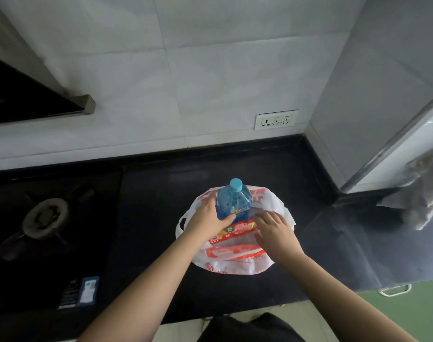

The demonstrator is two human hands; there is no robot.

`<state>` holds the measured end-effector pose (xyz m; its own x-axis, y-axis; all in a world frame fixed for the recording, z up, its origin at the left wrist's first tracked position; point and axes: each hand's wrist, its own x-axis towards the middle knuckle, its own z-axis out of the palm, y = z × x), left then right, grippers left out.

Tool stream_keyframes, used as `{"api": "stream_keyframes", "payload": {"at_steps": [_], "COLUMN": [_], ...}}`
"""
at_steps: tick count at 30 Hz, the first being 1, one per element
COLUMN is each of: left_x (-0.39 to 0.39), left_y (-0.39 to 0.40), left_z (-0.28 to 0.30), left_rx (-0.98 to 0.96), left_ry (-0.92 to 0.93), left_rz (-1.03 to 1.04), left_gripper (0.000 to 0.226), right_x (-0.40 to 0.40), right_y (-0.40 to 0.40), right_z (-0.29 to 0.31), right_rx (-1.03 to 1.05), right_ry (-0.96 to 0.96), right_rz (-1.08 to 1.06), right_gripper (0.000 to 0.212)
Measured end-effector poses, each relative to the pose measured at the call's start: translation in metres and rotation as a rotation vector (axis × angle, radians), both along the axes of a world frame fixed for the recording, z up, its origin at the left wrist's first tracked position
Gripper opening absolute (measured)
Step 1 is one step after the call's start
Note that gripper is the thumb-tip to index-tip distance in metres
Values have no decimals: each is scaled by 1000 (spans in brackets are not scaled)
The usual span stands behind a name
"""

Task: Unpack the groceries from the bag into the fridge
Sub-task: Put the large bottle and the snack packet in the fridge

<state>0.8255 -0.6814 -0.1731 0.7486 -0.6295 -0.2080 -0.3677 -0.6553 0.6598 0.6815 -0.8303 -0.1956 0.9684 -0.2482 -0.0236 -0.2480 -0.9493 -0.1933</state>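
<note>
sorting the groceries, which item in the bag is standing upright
The bottle, blue cap up, gripped by the left hand; the red packet lies flat.

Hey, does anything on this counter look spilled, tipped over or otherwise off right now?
Nothing stands out. The bottle stands upright in the bag with its cap on, held by the left hand. A red packet lies across the bag's opening beside the right hand. No spill shows on the counter.
</note>
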Motion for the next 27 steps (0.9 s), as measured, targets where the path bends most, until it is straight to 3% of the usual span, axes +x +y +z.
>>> {"api": "stream_keyframes", "payload": {"at_steps": [4, 11, 14, 20, 27], "left_x": [-2, 9, 11, 9, 8], "left_y": [-8, -15, -20, -31, -27], "left_z": [-9, -32, -40, -47, -44], "left_rx": [-22, -97, -57, -46, -129], "left_ry": [64, 365, 357, 329, 277], "left_rz": [54, 158, 134, 184, 202], "left_gripper": [74, 71, 63, 86, 65], "right_x": [1, 14, 18, 17, 13], "right_y": [0, 5, 9, 5, -4], "right_z": [-12, -19, -21, -21, -20], "right_rx": [-40, -9, -48, -82, -59], "right_ry": [-41, 167, 217, 250, 296], "right_rz": [80, 179, 206, 231, 208], "right_gripper": [41, 18, 22, 26, 24]}}
